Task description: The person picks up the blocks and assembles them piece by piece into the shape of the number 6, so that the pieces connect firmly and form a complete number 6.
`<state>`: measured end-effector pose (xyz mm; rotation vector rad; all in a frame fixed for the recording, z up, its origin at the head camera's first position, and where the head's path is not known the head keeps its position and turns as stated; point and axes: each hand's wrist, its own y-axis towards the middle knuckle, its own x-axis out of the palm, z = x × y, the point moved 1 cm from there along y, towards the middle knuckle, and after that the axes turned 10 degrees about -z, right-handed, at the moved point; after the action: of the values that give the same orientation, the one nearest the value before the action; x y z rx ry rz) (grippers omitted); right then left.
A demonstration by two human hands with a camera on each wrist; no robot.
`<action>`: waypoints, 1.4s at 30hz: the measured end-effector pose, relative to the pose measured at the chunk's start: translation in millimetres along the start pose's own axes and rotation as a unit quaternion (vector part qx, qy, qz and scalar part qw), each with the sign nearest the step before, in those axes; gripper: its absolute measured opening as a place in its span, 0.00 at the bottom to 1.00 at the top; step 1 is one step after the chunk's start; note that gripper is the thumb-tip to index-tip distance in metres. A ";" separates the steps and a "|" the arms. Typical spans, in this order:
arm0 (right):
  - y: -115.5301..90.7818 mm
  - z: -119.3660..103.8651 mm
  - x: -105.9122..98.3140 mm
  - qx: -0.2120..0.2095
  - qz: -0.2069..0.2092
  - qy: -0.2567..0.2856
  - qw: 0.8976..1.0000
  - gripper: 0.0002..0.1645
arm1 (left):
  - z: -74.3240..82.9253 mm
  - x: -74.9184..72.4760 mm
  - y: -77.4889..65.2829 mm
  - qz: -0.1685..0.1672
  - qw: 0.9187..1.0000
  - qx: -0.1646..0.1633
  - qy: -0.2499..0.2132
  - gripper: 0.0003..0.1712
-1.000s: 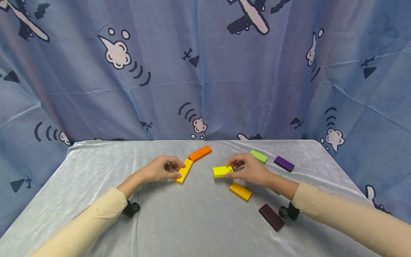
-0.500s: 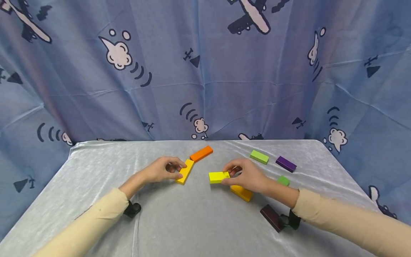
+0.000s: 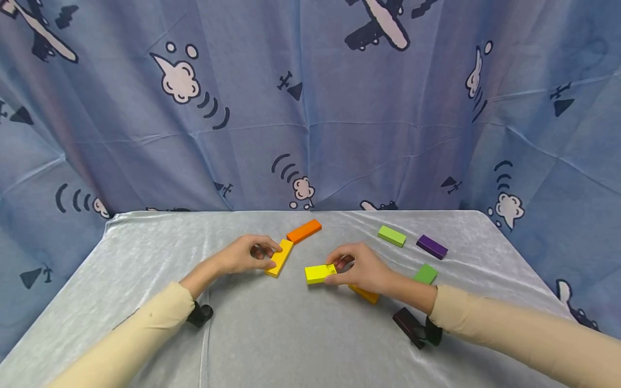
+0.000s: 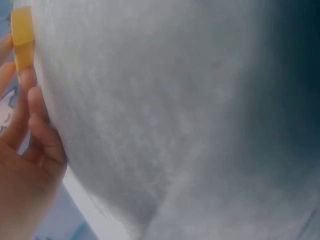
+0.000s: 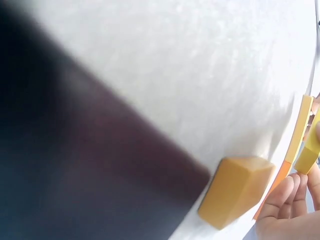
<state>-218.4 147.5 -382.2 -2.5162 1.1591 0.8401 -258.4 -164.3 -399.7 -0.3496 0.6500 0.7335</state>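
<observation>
In the head view my left hand (image 3: pixel 247 254) pinches a golden-yellow block (image 3: pixel 279 258) between thumb and fingers, on the cloth left of centre. That block's far end meets an orange block (image 3: pixel 304 231), the two forming a bent line. My right hand (image 3: pixel 361 269) grips one end of a bright yellow block (image 3: pixel 317 274), its free end pointing left at the golden-yellow one, a gap between them. Behind that hand an amber block (image 3: pixel 365 294) is partly hidden. The left wrist view catches the golden-yellow block (image 4: pixel 23 27) at its edge; the right wrist view has the bright yellow block (image 5: pixel 309 150) at far right.
On the right side of the grey cloth (image 3: pixel 271 334) lie a light green block (image 3: pixel 392 235), a purple block (image 3: pixel 432 247), a green block (image 3: pixel 426 274) and a dark brown block (image 3: pixel 408 326), partly covered by the wrist camera. A blue printed curtain (image 3: pixel 242 161) stands behind.
My right hand has carried the bright yellow block left and slightly nearer, toward the golden-yellow one. More of the green block shows; the amber block is now more covered. The left hand stays put.
</observation>
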 end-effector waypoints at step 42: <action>30.3 -18.4 40.1 0.004 -0.006 -0.034 0.999 0.16 | 0.3 -0.5 -0.9 -0.001 1.000 0.016 0.009 0.17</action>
<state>-213.2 94.9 -390.7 -2.4643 1.1236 0.9086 -257.9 -165.0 -399.1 -0.3277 0.6769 0.7185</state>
